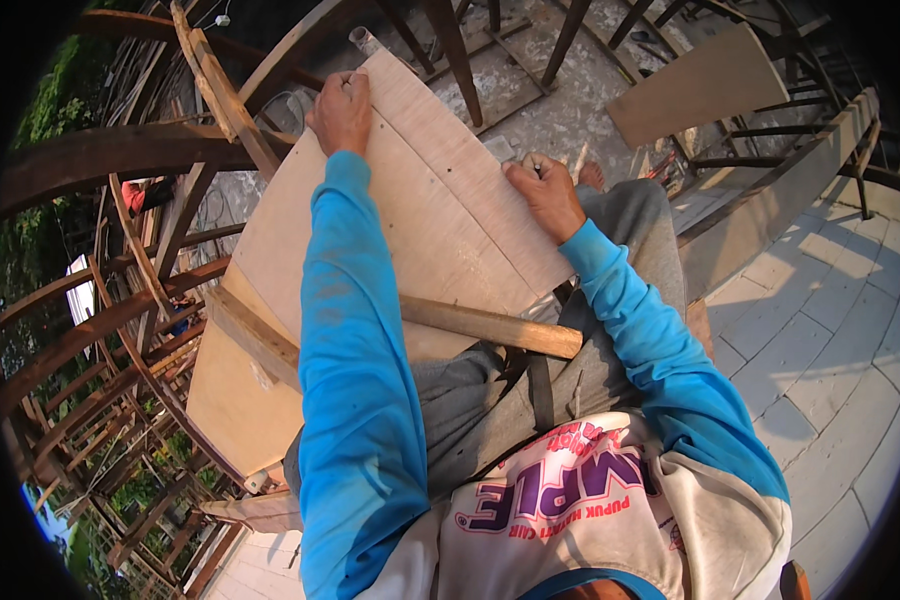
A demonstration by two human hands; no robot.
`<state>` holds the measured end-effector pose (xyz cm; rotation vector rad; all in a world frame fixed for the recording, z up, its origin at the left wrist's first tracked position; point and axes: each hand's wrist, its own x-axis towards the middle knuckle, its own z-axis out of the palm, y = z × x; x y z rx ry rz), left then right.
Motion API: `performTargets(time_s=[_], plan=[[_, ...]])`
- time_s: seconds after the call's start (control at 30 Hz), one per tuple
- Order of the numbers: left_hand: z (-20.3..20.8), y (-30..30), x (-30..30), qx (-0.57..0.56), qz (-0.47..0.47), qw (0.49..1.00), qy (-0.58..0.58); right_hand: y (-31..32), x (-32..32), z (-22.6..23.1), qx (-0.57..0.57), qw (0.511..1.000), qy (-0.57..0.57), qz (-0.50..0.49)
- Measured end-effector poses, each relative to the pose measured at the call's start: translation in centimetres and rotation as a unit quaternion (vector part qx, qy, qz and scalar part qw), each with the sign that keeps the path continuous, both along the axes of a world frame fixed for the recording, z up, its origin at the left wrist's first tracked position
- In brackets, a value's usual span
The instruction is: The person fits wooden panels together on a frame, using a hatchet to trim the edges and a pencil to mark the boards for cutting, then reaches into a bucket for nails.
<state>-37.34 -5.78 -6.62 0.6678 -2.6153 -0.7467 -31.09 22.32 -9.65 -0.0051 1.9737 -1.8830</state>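
A pale plywood strip (460,165) lies slantwise on a wider plywood sheet (280,225) in front of me, and a straight line runs between the two. My left hand (342,112) is closed at the far left end of the strip, fingers curled at its edge. On the strip's right edge, my right hand (548,195) is closed too, its fingers bent over the side. Part of each grip is hidden. A few small dark dots mark the plywood. Across my lap, a wooden batten (490,325) passes under my left forearm.
Curved timber ribs (120,165) stand at the left, with a person in red partly visible behind them. Another plywood piece (700,85) rests at the far right. A long plank (770,200) borders pale planking (820,340) on the right. A bare foot (592,176) shows past my right hand.
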Motion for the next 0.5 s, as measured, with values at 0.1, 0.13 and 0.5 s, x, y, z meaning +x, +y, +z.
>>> performTargets(time_s=[0.1, 0.13, 0.5], plan=[[0.1, 0.6, -0.1, -0.013, 0.022, 0.999, -0.021, 0.0, 0.1, 0.0, 0.012, 1.000, 0.024, -0.002], [0.2, 0.6, -0.1, -0.015, 0.021, 0.999, -0.021, -0.1, 0.1, -0.1, 0.016, 0.999, 0.035, -0.006], [0.7, 6.9, 0.1, -0.150, -0.475, 0.866, -0.030, -0.1, -0.3, 0.6, 0.076, 0.994, 0.075, 0.015]])
